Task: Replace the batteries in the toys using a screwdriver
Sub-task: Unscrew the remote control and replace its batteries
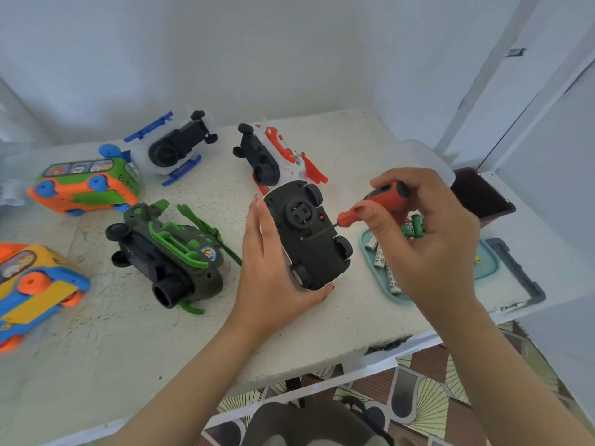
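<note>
A toy car with a black underside and white body lies wheels-up at the table's middle. My left hand cups it from the left and from below, thumb along its near edge. My right hand grips an orange-and-black screwdriver, whose tip touches the car's right side near a small red switch. Several batteries lie in a pale teal tray under my right hand; green-labelled batteries sit at the tray's back.
More toys lie overturned on the white table: a green helicopter, a red-and-white helicopter, a blue-and-white helicopter, a green-orange bus, a yellow-blue bus. A dark box stands at the right edge.
</note>
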{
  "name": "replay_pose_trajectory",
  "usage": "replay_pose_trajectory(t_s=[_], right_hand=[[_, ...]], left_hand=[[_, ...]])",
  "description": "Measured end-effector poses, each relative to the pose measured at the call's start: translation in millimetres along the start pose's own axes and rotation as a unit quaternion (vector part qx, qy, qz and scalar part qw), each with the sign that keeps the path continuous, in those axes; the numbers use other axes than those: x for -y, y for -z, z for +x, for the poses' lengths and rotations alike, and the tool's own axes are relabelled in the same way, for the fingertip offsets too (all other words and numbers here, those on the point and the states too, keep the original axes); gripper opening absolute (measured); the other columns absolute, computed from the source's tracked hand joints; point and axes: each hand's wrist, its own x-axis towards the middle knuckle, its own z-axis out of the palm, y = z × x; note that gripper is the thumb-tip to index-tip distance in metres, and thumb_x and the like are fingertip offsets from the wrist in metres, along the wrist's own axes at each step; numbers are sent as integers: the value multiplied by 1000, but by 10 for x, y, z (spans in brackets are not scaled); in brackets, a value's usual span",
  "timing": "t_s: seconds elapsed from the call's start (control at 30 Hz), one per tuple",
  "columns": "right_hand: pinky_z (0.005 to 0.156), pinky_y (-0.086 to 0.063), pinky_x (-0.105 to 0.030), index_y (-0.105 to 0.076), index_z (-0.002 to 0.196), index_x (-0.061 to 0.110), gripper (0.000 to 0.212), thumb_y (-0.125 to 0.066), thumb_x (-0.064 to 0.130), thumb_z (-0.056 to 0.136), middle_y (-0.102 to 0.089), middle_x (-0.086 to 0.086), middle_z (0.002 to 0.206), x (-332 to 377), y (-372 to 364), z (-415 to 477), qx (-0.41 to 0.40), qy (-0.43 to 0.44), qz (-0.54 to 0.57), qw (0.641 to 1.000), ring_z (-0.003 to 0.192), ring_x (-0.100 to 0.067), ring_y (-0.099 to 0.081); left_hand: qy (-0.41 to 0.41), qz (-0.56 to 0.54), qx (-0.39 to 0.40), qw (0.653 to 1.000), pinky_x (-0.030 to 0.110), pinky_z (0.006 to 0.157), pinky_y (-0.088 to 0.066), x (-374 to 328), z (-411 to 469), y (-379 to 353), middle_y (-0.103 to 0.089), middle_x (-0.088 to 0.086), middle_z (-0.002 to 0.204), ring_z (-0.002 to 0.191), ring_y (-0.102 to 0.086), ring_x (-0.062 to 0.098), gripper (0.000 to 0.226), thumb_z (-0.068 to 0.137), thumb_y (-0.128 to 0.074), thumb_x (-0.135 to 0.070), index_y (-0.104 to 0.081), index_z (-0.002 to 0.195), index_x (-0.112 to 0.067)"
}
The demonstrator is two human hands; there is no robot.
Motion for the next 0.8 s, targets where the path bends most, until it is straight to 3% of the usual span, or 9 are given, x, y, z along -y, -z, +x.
replay_pose_trajectory(t_s=[0.1,0.2,0.3,0.47,0.57,0.63,0.73,0.8], right_hand=[[67,-47,-13,-55,96,17,19,-61,33,89,-59,12,83,-47,47,-11,-33,-37,35,998,73,-6,-58],[63,-53,-28,-53,90,24,22,-63,43,88,-63,10,78,-74,97,7,-68,-129,130,981,71,-16,-67],[59,-50,-21,-50,86,21,15,-64,26,91,-69,5,70,-142,172,26,-71,-210,212,952,65,-12,-68],[56,-47,-19,-54,93,12,4,-58,10,94,-71,-2,69,-270,246,7,-28,-306,251,918,56,-8,-59],[58,-50,-19,-65,98,12,13,-53,17,97,-72,0,71,-325,254,-19,23,-344,238,908,56,-9,-58],[62,-54,-19,-69,97,13,21,-53,26,95,-74,-1,77,-317,249,-53,76,-380,264,883,64,-12,-66],[68,-58,-21,-71,95,12,21,-57,26,90,-76,-4,83,-275,224,-130,148,-432,317,831,76,-15,-72],[70,-58,-21,-71,94,12,18,-59,24,90,-76,-4,84,-268,204,-176,170,-445,326,816,78,-15,-72]], left_hand=[[20,-1,17,1000,8,113,6,-38,-18,20,1,-4,159,142,19,-6,131,58,-78,-54,11,151,-30],[63,8,14,998,5,111,9,-106,-69,25,3,3,160,140,18,-9,147,51,-91,-46,19,149,-28],[117,-4,1,993,3,107,13,-232,-181,29,4,5,159,135,18,-13,153,42,-93,-47,18,143,-25],[157,-12,-27,987,1,106,14,-415,-378,15,10,-10,152,131,29,-19,148,37,-78,-64,23,141,-31],[166,7,-48,985,0,105,12,-527,-484,28,7,-27,147,133,21,-16,147,40,-75,-71,27,142,-36],[150,29,-79,985,1,107,7,-569,-597,12,0,-19,151,138,14,-11,138,58,-69,-77,21,150,-28],[145,30,-131,980,5,109,-7,-579,-741,5,-17,-3,147,143,-15,13,100,80,-61,-45,-1,155,-19],[150,20,-163,975,6,105,-19,-581,-794,37,-27,-11,128,124,-36,20,88,78,-59,-19,-15,153,-12]])
